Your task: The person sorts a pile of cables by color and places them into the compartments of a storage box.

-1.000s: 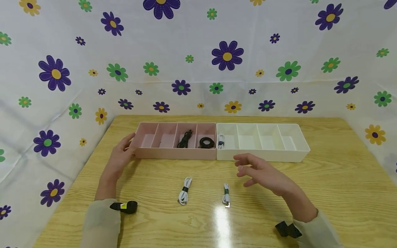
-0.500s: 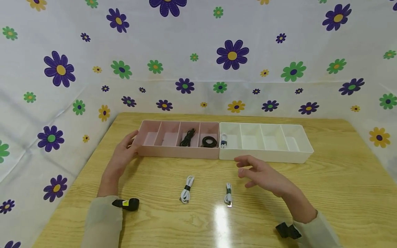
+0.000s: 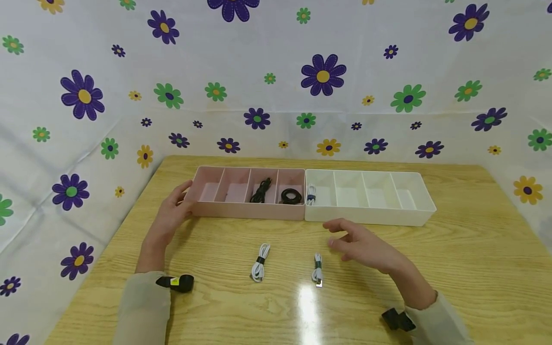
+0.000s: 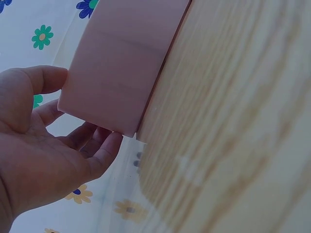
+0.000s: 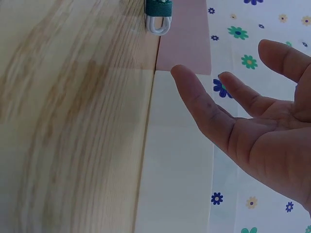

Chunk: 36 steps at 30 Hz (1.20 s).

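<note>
My left hand (image 3: pixel 169 218) touches the left end of a pink four-part organizer box (image 3: pixel 247 211), its thumb at the front corner. In the left wrist view its fingertips lie right at the end wall of the box. My right hand (image 3: pixel 366 247) hovers over the table with fingers spread and nothing in them. Just left of it lies a bundled white cable with a green tie (image 3: pixel 317 269). Farther left is a second white cable with a black tie (image 3: pixel 260 263). In the right wrist view, the green-tied cable (image 5: pixel 159 14) shows at the top edge.
A white divided organizer box (image 3: pixel 371 214) abuts the pink one on the right. A white cable with a blue tie (image 3: pixel 311 195) lies in its leftmost compartment. The pink box holds a black cable bundle (image 3: pixel 260 190) and a coiled black cable (image 3: pixel 291 196). A flowered cloth (image 3: pixel 276 100) hangs behind.
The head view has shifted slightly. My right hand has moved a little down and left, towards the green-tied cable. The left hand stays at the end of the pink box.
</note>
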Each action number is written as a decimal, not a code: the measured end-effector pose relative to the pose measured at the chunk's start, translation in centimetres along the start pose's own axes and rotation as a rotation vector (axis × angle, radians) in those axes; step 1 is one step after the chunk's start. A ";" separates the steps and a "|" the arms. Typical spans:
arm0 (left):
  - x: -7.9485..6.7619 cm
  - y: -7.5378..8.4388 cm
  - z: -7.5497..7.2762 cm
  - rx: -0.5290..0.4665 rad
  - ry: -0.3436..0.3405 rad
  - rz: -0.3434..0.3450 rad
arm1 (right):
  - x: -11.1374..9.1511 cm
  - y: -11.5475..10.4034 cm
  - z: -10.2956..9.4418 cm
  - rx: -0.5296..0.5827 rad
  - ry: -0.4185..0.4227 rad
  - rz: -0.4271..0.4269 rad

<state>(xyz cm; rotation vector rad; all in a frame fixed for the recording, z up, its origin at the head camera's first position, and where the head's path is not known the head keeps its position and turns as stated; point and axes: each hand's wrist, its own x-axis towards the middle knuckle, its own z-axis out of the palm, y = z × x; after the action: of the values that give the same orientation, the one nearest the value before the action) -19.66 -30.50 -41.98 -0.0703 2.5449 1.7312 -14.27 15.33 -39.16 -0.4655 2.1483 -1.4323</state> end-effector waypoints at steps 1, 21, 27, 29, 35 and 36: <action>0.0 0.0 0.0 -0.002 0.000 -0.001 | 0.0 0.0 0.1 -0.008 0.000 0.002; 0.0 0.1 0.0 -0.009 0.007 -0.015 | 0.6 0.5 1.3 -0.132 -0.042 -0.033; 0.1 0.2 0.1 -0.021 -0.001 -0.022 | 0.6 0.6 1.5 -0.147 -0.062 -0.034; 0.1 0.2 0.1 -0.029 -0.003 -0.023 | 0.6 0.5 1.6 -0.153 -0.068 -0.035; 0.1 0.3 0.1 -0.027 -0.001 -0.019 | 0.6 0.3 2.0 -0.187 -0.066 -0.042; 0.1 0.2 0.1 -0.026 -0.001 -0.019 | 0.6 0.4 2.0 -0.192 -0.066 -0.042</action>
<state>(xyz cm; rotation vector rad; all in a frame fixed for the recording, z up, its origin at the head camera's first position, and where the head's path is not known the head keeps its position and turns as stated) -19.73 -30.33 -41.79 -0.0944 2.5124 1.7576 -13.56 13.65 -40.24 -0.6234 2.2448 -1.2197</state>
